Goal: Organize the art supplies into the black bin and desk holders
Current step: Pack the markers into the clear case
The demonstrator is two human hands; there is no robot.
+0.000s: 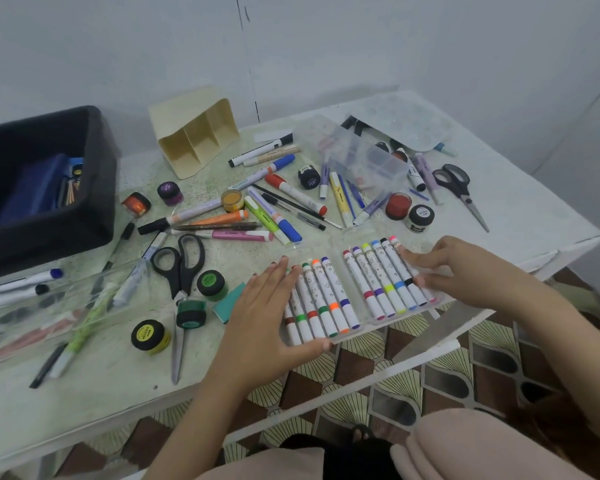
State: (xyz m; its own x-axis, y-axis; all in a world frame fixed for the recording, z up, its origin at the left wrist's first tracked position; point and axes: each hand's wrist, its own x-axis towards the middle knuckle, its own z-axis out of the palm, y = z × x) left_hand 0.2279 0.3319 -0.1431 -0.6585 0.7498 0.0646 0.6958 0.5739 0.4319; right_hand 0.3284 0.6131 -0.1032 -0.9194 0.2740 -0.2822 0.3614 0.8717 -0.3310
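At the near edge of the white table (499,216), an opened clear marker case (357,299) lies flat with its two halves side by side, partly overhanging the edge. Left half: five or six markers, colour bands brown through purple; right half: six markers, red through pink. All markers lie parallel, long axes running from the near edge toward the far-left, caps toward the person.

Left hand (274,306): open, palm down, fingers spread over the left row of markers (323,299), thumb hooked at the case's near rim; pressing rather than grasping. Right hand (454,271): open, fingertips resting on the outer markers of the right row of markers (385,278); nothing is clenched. Each hand is nearer its own half, so folding the case shut would likely swing one half over the other about the central hinge line, which runs parallel to the markers.

Black bin (94,174): far-left corner, well apart from the case and on the left hand's side; it already holds a blue pouch and some pens. Cream desk holder (194,140): tipped on its side toward the far edge, three compartments empty. Clear compartment holder (364,154): farther right, its contents apparently few, though transparency makes this uncertain. Loose pens, paint pots and two scissors (179,268) remain scattered between.
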